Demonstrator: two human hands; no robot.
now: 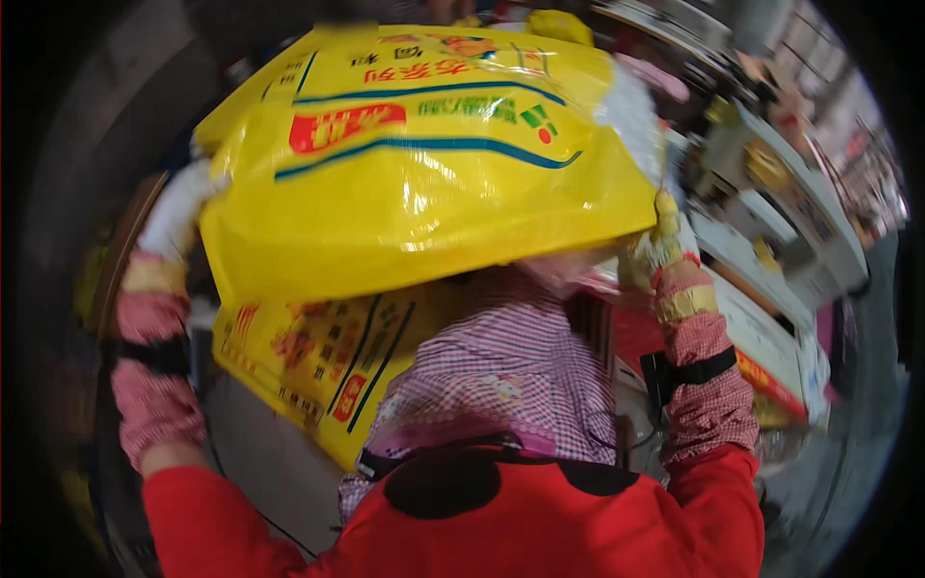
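Note:
A large yellow plastic feed sack [434,207], printed with blue bands and red patches, spreads out in front of me above my lap. At its left edge is my left hand [181,210] in a white glove, fingers closed on the sack's side and partly hidden by it. My right hand [667,236], in a pale stained glove, grips the right corner; its fingertips show against the yellow. The sack's far right end looks whitish. Under it, a second yellow sack [318,361] hangs beside my checked apron [511,361].
On the right stand white machine parts or boxes [790,212], tilted in view and cluttered with small things. A red and white carton edge [771,385] lies near my right forearm. A brown edge [125,236] runs beside my left hand. Grey floor [255,438] shows at lower left.

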